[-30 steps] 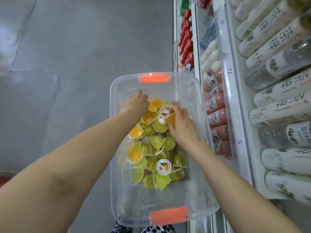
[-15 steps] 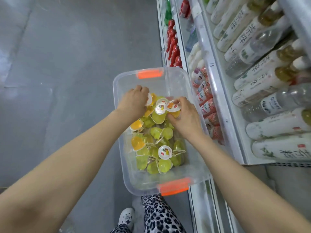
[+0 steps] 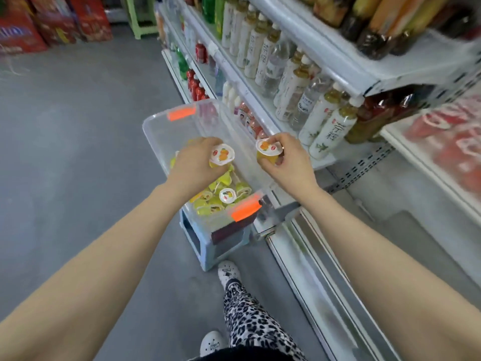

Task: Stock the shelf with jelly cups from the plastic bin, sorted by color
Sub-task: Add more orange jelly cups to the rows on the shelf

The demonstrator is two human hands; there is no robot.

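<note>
In the head view, the left hand is gripping an orange jelly cup in curled fingers above the plastic bin, while the right hand is pinching a second orange cup just past the bin's right wall. The carrying step seems to be going on; next, both cups are needing an orange spot on the shelf, apart from the blurred red cups

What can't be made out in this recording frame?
Head view: the left hand covers the body of its jelly cup; only the lid shows.
Head view: the left hand hides part of the plastic bin's contents.
Head view: the red goods at far right are blurred, kind unclear.
</note>
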